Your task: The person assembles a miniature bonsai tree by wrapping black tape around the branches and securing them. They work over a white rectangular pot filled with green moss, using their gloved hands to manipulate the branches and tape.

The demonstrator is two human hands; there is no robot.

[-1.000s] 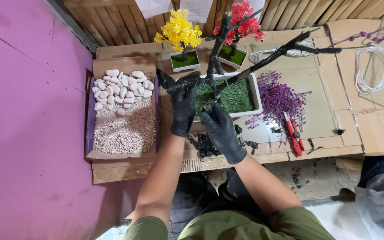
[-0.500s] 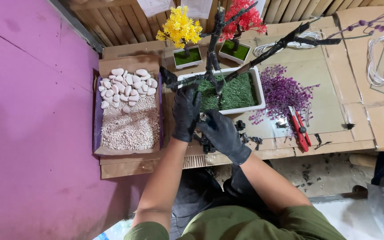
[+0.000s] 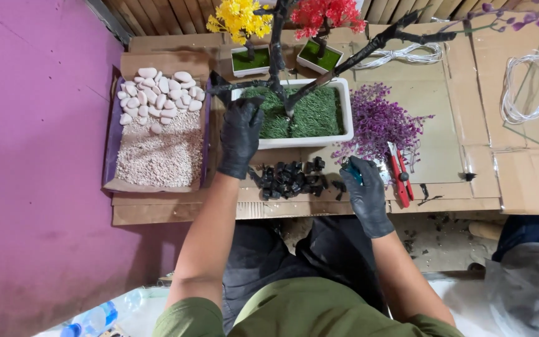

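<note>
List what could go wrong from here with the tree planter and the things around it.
1. The left hand alone steadies the white planter; the tall black branches lean right, so it may tip toward the purple sprigs.
2. The right hand works close to the red snips and could knock them.
3. The black pieces lie near the board's edge and could roll off.

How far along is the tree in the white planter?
Done: black trunk stands in the grassed planter. In hand: left hand rests on the planter; right hand is by the black pieces. Left: branches are bare; purple sprigs lie unused.
</note>
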